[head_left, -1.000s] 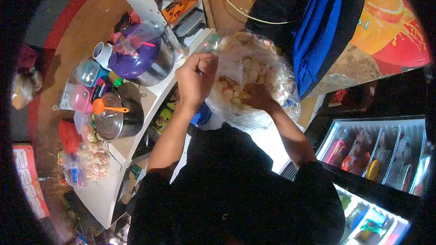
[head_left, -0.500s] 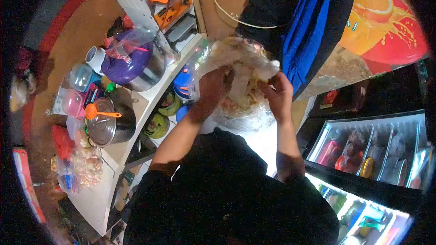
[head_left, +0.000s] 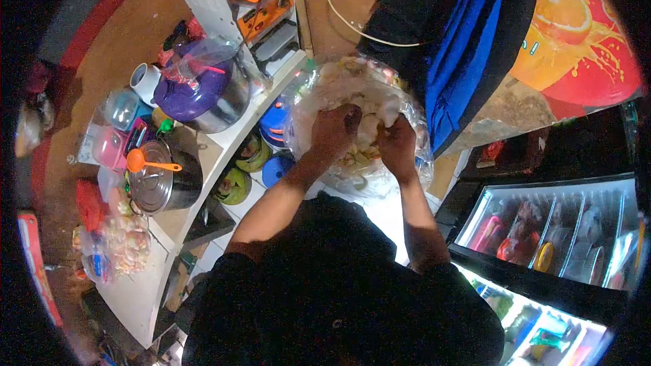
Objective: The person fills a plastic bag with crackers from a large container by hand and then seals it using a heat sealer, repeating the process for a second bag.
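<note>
A large clear plastic bag (head_left: 325, 85) stands in front of me with many pale and yellowish pieces inside; their kind I cannot make out. My left hand (head_left: 336, 130) is closed at the left of the bag's mouth, its fingers curled on the thin plastic. On the other side, my right hand (head_left: 397, 146) pinches a bunched edge of the same bag. Between the two hands some of the contents show. Both hands are near each other, and the fingertips are partly hidden by the plastic.
On the left counter stand a purple-topped pot (head_left: 190, 95), a lidded pot (head_left: 156, 186) with an orange spoon (head_left: 152, 163) on it, and a bag of small round items (head_left: 129, 247). An open lit fridge (head_left: 542, 230) is at right. A blue and black cloth (head_left: 468, 47) hangs beside the bag.
My left hand has come up out from under the plastic and now shows more clearly. My right hand has moved left and slightly down, bringing the hands nearer together. The bag's mouth has shifted.
</note>
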Available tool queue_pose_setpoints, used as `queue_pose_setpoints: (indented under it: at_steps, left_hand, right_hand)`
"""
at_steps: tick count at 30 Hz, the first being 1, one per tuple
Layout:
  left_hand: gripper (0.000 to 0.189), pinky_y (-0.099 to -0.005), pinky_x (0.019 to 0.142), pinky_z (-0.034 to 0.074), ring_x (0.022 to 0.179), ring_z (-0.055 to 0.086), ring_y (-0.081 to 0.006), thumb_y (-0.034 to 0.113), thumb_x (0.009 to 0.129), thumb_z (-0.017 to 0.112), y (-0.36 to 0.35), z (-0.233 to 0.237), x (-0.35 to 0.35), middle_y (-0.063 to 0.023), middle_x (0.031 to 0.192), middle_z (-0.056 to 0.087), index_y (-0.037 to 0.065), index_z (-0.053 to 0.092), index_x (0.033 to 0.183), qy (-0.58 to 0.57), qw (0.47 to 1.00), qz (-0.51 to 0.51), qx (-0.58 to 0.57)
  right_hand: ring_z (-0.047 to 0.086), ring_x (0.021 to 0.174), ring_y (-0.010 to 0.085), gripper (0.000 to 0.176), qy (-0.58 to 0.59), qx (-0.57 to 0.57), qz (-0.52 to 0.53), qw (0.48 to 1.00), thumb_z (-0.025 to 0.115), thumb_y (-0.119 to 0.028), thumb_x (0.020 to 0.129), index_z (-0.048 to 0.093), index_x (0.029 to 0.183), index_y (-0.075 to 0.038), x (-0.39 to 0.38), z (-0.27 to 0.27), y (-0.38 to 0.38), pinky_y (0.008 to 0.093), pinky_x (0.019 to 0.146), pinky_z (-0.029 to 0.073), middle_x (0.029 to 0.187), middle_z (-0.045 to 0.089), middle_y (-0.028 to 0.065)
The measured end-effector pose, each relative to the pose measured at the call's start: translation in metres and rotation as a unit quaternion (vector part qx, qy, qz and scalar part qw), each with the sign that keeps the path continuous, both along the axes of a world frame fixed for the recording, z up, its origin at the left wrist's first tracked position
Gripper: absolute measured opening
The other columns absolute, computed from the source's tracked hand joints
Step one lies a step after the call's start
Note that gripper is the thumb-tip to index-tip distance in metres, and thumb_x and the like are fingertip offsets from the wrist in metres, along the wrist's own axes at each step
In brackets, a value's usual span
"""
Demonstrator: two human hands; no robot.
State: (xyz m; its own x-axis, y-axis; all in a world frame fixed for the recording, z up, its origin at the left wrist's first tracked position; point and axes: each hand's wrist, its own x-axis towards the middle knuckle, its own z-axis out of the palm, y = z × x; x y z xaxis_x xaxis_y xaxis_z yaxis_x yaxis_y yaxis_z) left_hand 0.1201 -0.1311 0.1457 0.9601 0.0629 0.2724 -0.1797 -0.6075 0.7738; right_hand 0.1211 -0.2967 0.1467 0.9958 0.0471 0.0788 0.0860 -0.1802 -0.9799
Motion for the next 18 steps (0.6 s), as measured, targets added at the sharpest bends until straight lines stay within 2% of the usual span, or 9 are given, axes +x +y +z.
queue_pose_setpoints:
  at_steps: [2, 3, 5, 8, 9, 11, 12, 14, 18]
  left_hand:
    - [0.017, -0.0467, 0.079, 0.049, 0.075, 0.066, -0.0359, 0.023, 0.087, 0.059, 0.001, -0.007, 0.001, -0.0168, 0.08, 0.069, 0.011, 0.07, 0.091, -0.009, 1.0, 0.006, 0.001]
    - [0.017, -0.0472, 0.078, 0.049, 0.074, 0.065, -0.0364, 0.023, 0.087, 0.059, 0.002, -0.01, 0.002, -0.017, 0.079, 0.068, 0.01, 0.07, 0.091, -0.02, 1.0, 0.011, 0.002]
    - [0.017, -0.0474, 0.078, 0.049, 0.074, 0.065, -0.037, 0.022, 0.086, 0.059, 0.003, -0.019, 0.002, -0.0176, 0.078, 0.068, 0.01, 0.07, 0.09, -0.022, 1.0, 0.009, 0.019]
    - [0.016, -0.0477, 0.078, 0.048, 0.073, 0.064, -0.0376, 0.021, 0.085, 0.059, 0.005, -0.031, 0.008, -0.0187, 0.077, 0.067, 0.009, 0.07, 0.088, -0.023, 0.998, 0.014, 0.061]
    - [0.017, -0.0477, 0.078, 0.048, 0.072, 0.064, -0.0376, 0.02, 0.085, 0.059, 0.005, -0.035, 0.011, -0.0193, 0.076, 0.067, 0.008, 0.07, 0.086, -0.022, 0.996, 0.022, 0.084]
    - [0.017, -0.0475, 0.078, 0.048, 0.072, 0.064, -0.0371, 0.021, 0.085, 0.059, 0.006, -0.036, 0.012, -0.0189, 0.075, 0.067, 0.007, 0.07, 0.085, -0.021, 0.997, 0.025, 0.067]
    - [0.017, -0.0473, 0.078, 0.048, 0.071, 0.064, -0.0365, 0.021, 0.084, 0.06, 0.007, -0.038, 0.013, -0.0185, 0.074, 0.067, 0.007, 0.07, 0.083, -0.019, 0.998, 0.028, 0.05]
    - [0.017, -0.0469, 0.077, 0.049, 0.072, 0.064, -0.036, 0.021, 0.084, 0.06, 0.008, -0.041, 0.014, -0.0174, 0.075, 0.067, 0.007, 0.07, 0.083, -0.029, 0.998, 0.025, 0.05]
    - [0.016, -0.0454, 0.073, 0.05, 0.071, 0.065, -0.0348, 0.021, 0.084, 0.061, 0.005, -0.043, 0.015, -0.014, 0.075, 0.068, 0.008, 0.07, 0.084, -0.05, 0.997, -0.008, 0.057]
  right_hand:
    - [0.066, 0.081, 0.0366, 0.021, -0.113, -0.173, 0.013, 0.978, 0.066, -0.007, 0.082, 0.057, 0.099, 0.001, -0.004, 0.008, 0.004, 0.0395, 0.067, 0.053, 0.091, 0.065, 0.0235]
    - [0.066, 0.081, 0.0366, 0.021, -0.112, -0.173, 0.014, 0.978, 0.066, -0.007, 0.082, 0.057, 0.099, 0.001, -0.003, 0.005, 0.005, 0.0395, 0.067, 0.053, 0.091, 0.065, 0.0235]
    - [0.067, 0.068, 0.0213, 0.029, -0.175, -0.216, 0.042, 0.96, 0.062, -0.002, 0.083, 0.054, 0.11, 0.004, 0.001, -0.008, 0.004, 0.035, 0.065, 0.055, 0.092, 0.063, 0.0208]
    - [0.068, 0.076, 0.0222, 0.033, -0.19, -0.261, 0.016, 0.946, 0.061, 0.0, 0.083, 0.054, 0.115, 0.002, 0.004, -0.015, 0.003, 0.035, 0.068, 0.056, 0.096, 0.065, 0.018]
    - [0.068, 0.076, 0.0222, 0.033, -0.19, -0.261, 0.016, 0.946, 0.061, 0.0, 0.083, 0.054, 0.115, 0.002, 0.004, -0.016, 0.001, 0.035, 0.068, 0.056, 0.096, 0.065, 0.018]
    - [0.067, 0.081, 0.0216, 0.036, -0.072, -0.14, 0.077, 0.985, 0.06, 0.002, 0.083, 0.055, 0.118, 0.001, 0.003, -0.004, 0.0, 0.033, 0.07, 0.056, 0.099, 0.066, 0.0141]
    - [0.067, 0.081, 0.0216, 0.036, -0.071, -0.14, 0.077, 0.985, 0.06, 0.002, 0.083, 0.055, 0.118, 0.001, 0.0, 0.002, 0.001, 0.033, 0.07, 0.056, 0.099, 0.066, 0.0141]
    - [0.069, 0.087, 0.0201, 0.032, -0.029, -0.008, 0.087, 0.996, 0.064, 0.001, 0.081, 0.059, 0.113, -0.001, -0.004, 0.017, 0.004, 0.0315, 0.072, 0.055, 0.102, 0.068, 0.0129]
    - [0.067, 0.082, 0.0176, 0.03, -0.02, -0.045, 0.1, 0.994, 0.064, 0.0, 0.083, 0.059, 0.113, 0.0, -0.004, 0.014, 0.001, 0.0289, 0.069, 0.056, 0.098, 0.067, 0.0115]
